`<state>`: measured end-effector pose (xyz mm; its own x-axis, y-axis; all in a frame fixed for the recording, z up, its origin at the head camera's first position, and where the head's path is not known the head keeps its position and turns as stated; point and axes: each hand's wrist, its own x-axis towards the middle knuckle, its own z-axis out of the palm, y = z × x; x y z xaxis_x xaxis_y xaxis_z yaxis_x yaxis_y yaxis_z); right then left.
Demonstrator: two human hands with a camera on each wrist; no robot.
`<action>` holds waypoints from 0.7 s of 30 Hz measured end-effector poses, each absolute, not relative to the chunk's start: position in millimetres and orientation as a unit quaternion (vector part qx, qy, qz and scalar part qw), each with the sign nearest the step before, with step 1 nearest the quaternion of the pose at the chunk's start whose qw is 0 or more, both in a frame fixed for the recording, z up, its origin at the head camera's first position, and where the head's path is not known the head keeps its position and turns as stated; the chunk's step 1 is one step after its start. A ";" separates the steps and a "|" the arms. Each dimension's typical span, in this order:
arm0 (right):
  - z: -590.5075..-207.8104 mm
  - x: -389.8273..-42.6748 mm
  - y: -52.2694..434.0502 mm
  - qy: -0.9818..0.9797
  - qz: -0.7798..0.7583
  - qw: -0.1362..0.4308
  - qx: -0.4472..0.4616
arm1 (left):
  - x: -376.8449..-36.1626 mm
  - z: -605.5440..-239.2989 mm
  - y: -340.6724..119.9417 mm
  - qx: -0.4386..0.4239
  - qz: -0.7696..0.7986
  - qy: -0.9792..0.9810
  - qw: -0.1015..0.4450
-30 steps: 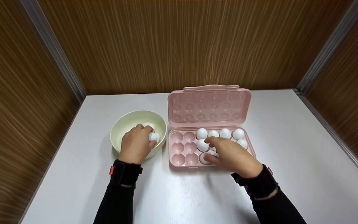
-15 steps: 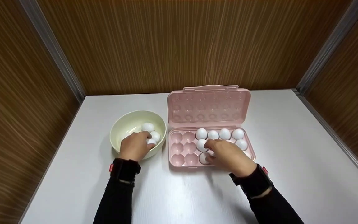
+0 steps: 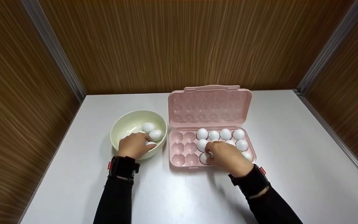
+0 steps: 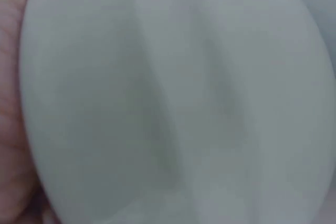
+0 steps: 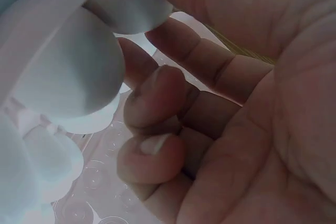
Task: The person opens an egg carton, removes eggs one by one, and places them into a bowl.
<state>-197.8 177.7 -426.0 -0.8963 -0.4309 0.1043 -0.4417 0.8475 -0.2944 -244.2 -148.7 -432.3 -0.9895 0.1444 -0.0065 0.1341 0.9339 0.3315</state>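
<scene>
1. A white table [image 3: 291, 149] stands in a corner of wood-grain wall panels [image 3: 172, 43] with grey metal trims.
2. The left hand [image 3: 134, 145] reaches over the near rim of a cream bowl [image 3: 121, 124], its fingers curled round a white egg [image 3: 150, 143] of which only a sliver shows past the fingertips; the left wrist view is filled by a blurred pale surface pressed close to the lens.
3. Just beyond that hand's fingertips, two more white eggs [image 3: 152, 131] lie touching inside the bowl.
4. To the right of the left hand, just beside the bowl, sits a pink egg carton [image 3: 182, 149] with its lid [image 3: 209, 105] thrown open away from the person.
5. The right hand [image 3: 227, 157] rests over the carton's near row, fingers bent — the fingertips [image 5: 157, 90] touch an egg in the front row [image 3: 204, 158], yet whether they truly clamp it cannot be told.
6. Beyond the right hand, a back row of four eggs [image 3: 219, 134] fills the far cups; the six cups to the left of this hand are bare pink plastic.
7. Both forearms wear black sleeves [image 3: 117, 199] — each wrist carries a dark strap.
</scene>
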 end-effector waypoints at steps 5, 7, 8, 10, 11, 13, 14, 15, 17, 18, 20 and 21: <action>-428.3 -197.1 177.0 -0.962 0.155 0.016 0.226 | -246.7 -431.6 -148.2 0.057 0.159 0.985 0.022; -429.0 -196.7 176.5 -0.962 0.157 0.014 0.222 | -246.7 -431.3 -147.7 0.053 0.155 0.986 0.021; -429.5 -196.7 176.3 -0.963 0.156 0.015 0.220 | -246.6 -431.1 -147.4 0.050 0.153 0.987 0.019; -430.3 -196.6 175.4 -0.963 0.156 0.018 0.218 | -246.1 -430.9 -147.0 0.048 0.150 0.987 0.015; -431.1 -196.8 174.9 -0.964 0.154 0.019 0.218 | -245.5 -430.5 -146.7 0.047 0.151 0.987 0.013; -432.7 -197.4 173.6 -0.964 0.149 0.023 0.218 | -243.9 -429.3 -145.8 0.047 0.153 0.987 0.008; -433.4 -197.7 172.9 -0.964 0.148 0.025 0.218 | -242.8 -428.1 -145.3 0.050 0.155 0.987 0.004; -433.9 -198.0 172.1 -0.964 0.148 0.026 0.219 | -241.6 -426.5 -144.3 0.054 0.157 0.986 0.000; -434.9 -198.4 171.0 -0.964 0.147 0.028 0.222 | -237.9 -421.1 -141.3 0.058 0.163 0.985 -0.008; -435.0 -198.5 170.5 -0.963 0.148 0.030 0.223 | -235.5 -417.6 -139.3 0.061 0.166 0.984 -0.015; -435.5 -198.5 170.0 -0.962 0.148 0.035 0.228 | -229.3 -408.7 -133.6 0.070 0.168 0.983 -0.034; -435.8 -198.6 170.0 -0.961 0.146 0.038 0.231 | -225.2 -403.0 -129.9 0.074 0.169 0.982 -0.046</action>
